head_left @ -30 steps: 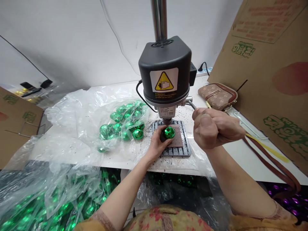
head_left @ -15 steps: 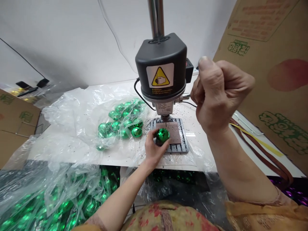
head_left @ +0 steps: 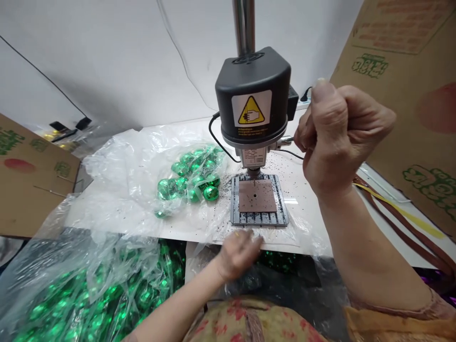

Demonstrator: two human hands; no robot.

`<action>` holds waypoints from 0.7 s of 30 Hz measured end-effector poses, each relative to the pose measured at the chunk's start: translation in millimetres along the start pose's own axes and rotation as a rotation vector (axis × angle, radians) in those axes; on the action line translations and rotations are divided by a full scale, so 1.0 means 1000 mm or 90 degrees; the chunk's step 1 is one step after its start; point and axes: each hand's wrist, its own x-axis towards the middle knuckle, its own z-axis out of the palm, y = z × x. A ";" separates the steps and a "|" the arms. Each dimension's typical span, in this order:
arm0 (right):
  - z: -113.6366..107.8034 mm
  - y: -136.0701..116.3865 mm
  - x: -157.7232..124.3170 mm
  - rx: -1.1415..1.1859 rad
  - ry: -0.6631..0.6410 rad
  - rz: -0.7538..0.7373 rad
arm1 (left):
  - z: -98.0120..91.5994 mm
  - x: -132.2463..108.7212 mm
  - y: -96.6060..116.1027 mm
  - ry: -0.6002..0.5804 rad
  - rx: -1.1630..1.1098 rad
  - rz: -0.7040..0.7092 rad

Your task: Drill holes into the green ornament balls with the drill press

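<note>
My right hand (head_left: 338, 137) is clenched in a fist round the thin metal lever (head_left: 286, 140) of a small black drill press (head_left: 254, 95) and is raised level with the motor head. Under the chuck lies a bare brown pad (head_left: 257, 195) with a hole in it, on the slotted metal table (head_left: 259, 219). My left hand (head_left: 238, 254) is below the white tabletop's front edge, blurred, back toward me, fingers turned down over dark plastic. What it holds, if anything, is hidden. Several faceted green balls (head_left: 188, 180) lie in a clear bag left of the press.
A big clear bag of green balls (head_left: 89, 294) sits low at the left. Cardboard sheets stand at the right (head_left: 409, 95) and left (head_left: 28, 190). A brown strap (head_left: 402, 228) and a yellow strip (head_left: 402, 211) cross the table at the right. Black specks litter the plastic.
My right hand raised the lever from low to high. My left hand took the green ball off the pad and dropped below the table edge; the ball is out of sight.
</note>
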 end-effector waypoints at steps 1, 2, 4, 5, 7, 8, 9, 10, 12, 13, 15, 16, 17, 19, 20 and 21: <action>0.000 0.000 0.000 0.004 0.002 -0.001 | -0.005 0.009 -0.018 0.015 0.049 -0.083; 0.000 0.000 0.000 0.006 0.001 0.002 | -0.010 0.017 -0.037 0.026 0.090 -0.152; 0.000 -0.001 -0.001 0.003 0.003 0.012 | -0.020 0.031 -0.074 -0.026 0.204 -0.335; 0.000 -0.001 -0.001 0.000 0.004 0.015 | -0.024 0.035 -0.089 -0.064 0.223 -0.381; 0.000 -0.001 -0.001 -0.008 0.004 0.014 | -0.031 0.040 -0.110 -0.142 0.199 -0.399; 0.000 -0.001 0.000 -0.013 0.003 0.013 | -0.034 0.041 -0.115 -0.158 0.163 -0.386; -0.001 -0.002 0.000 -0.015 0.001 0.009 | -0.036 0.042 -0.116 -0.153 0.118 -0.372; -0.001 -0.002 0.000 -0.016 -0.004 0.006 | -0.038 0.044 -0.114 -0.125 0.067 -0.367; -0.001 -0.002 0.000 -0.017 -0.011 0.004 | -0.040 0.050 -0.104 -0.039 -0.071 -0.396; -0.001 -0.002 0.000 -0.015 -0.013 0.002 | -0.040 0.055 -0.097 -0.003 -0.170 -0.431; -0.001 -0.002 0.000 -0.015 -0.009 -0.003 | -0.040 0.068 -0.082 0.042 -0.417 -0.529; -0.001 -0.001 0.000 -0.021 -0.004 -0.002 | -0.039 0.074 -0.076 0.052 -0.544 -0.578; 0.000 -0.001 0.000 -0.024 -0.002 -0.002 | -0.038 0.080 -0.071 0.060 -0.653 -0.618; 0.000 -0.001 0.000 -0.022 -0.002 -0.004 | -0.034 0.088 -0.064 0.063 -0.775 -0.662; 0.000 -0.001 0.000 -0.020 -0.004 -0.004 | -0.031 0.091 -0.063 0.060 -0.789 -0.668; 0.000 -0.001 0.001 -0.019 -0.004 -0.004 | -0.029 0.092 -0.063 0.053 -0.783 -0.668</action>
